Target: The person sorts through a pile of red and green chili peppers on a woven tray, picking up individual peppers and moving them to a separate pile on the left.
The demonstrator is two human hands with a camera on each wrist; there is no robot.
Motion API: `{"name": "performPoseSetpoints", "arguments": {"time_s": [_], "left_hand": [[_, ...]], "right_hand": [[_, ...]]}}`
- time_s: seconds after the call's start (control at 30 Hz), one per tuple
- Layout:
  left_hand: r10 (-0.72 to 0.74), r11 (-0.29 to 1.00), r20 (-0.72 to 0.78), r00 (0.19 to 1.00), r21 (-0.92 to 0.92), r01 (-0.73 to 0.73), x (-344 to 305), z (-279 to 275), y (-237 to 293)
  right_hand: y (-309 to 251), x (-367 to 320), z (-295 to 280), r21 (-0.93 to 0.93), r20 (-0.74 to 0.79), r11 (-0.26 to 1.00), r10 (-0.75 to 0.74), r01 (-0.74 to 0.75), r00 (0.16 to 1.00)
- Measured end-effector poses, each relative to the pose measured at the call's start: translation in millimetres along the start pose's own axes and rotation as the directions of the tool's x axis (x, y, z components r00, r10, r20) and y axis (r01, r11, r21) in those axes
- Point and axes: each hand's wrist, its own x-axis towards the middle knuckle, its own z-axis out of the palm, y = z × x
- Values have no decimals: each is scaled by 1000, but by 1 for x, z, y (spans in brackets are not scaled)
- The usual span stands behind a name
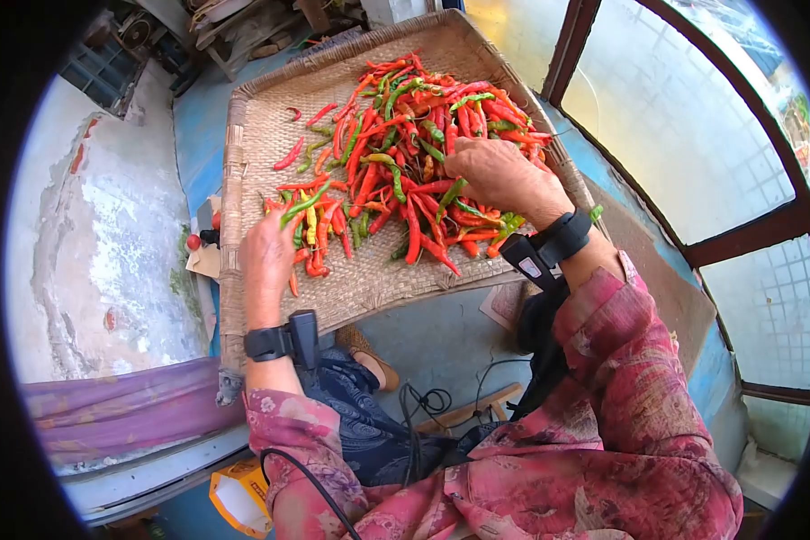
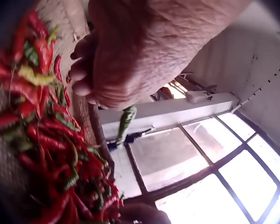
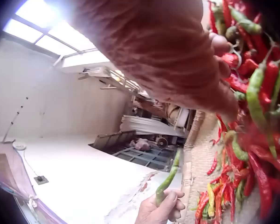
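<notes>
A long green chili pepper is pinched between the thumb and fingers of my left hand, above the near left part of the basket. The right wrist view shows this green chili pepper pointing up from the left hand. My right hand is at the right side of a big heap of red and green chili peppers. Its fingers bend down among the peppers; I cannot tell whether they grip one. Beneath the left hand lies a smaller group of red, yellow and green peppers.
The peppers lie in a large, shallow woven basket with a raised rim. A worn white wall stands to the left, and framed windows to the right. Black cables hang below the basket's near edge.
</notes>
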Motion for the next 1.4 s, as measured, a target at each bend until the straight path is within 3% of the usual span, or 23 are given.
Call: {"name": "performPoseSetpoints", "arguments": {"time_s": [0.03,0.07,0.17,0.23,0.3,0.37,0.4,0.43,0.47,0.5,0.57,0.7,0.77,0.83,0.87,0.9,0.93,0.97,1.03,1.07,1.17,1.2,1.4], "left_hand": [[-27,991,55,998,129,20,-4,-1,-15],[-62,965,107,992,259,32,-8,0,-27],[68,984,57,996,161,-77,-17,0,-42],[99,984,57,993,141,-106,-16,1,-28],[200,979,-62,978,-25,-202,-7,14,-15],[142,891,19,990,-438,-120,-3,11,28],[139,890,13,990,-440,-119,-4,6,45],[196,817,33,980,-558,-144,-5,2,61],[257,727,46,965,-667,-162,-6,1,71],[260,724,44,964,-669,-165,-6,4,77],[369,775,57,928,-570,-273,-6,8,83],[274,830,64,959,-519,-203,-2,10,69],[201,841,35,979,-519,-154,-3,7,59],[46,895,-21,999,-442,-50,-1,-5,43],[44,897,-21,999,-439,-49,-1,-8,33],[31,951,-119,992,-301,-66,-1,-12,21],[32,985,-216,976,-156,-67,-2,-15,10],[31,986,-214,976,-156,-65,-5,-18,2],[-50,988,-96,994,140,63,-13,-22,-12],[-109,975,-15,994,195,110,-15,-22,-17],[5,991,-70,998,132,4,-15,-9,-30],[-14,999,-3,1000,50,14,-15,-10,-27],[42,998,52,998,-56,-39,-10,-1,6]], "right_hand": [[1,0,3,-111,37,994,21,-17,999],[2,1,5,-107,39,994,19,-15,999],[3,6,7,-46,58,998,37,-35,998],[1,8,6,-60,-13,998,33,-33,999],[-7,9,-3,-37,-54,996,73,-75,996],[-23,12,-12,-12,-92,994,107,-108,990],[-34,12,-15,107,-136,994,46,-32,990],[-42,12,-15,220,-184,974,-7,48,983],[-45,16,-4,263,-216,953,-95,151,972],[-57,17,-3,293,-213,943,-97,158,972],[-63,24,8,351,-247,909,-143,226,958],[-55,38,12,395,-306,860,-208,322,929],[-39,41,3,213,-407,960,-83,183,910],[7,57,23,-152,-482,988,-36,-42,875],[10,52,16,-171,-486,970,71,-174,871],[13,48,7,-189,-492,934,177,-303,852],[18,46,7,-248,-506,911,169,-330,846],[22,43,8,-290,-428,876,241,-385,871],[30,41,12,-285,-419,886,229,-366,879],[35,42,14,-285,-417,888,224,-361,881],[42,48,20,-233,-449,913,205,-335,870],[43,48,21,-222,-454,918,201,-329,868],[44,48,26,-176,-452,932,209,-317,867]]}}
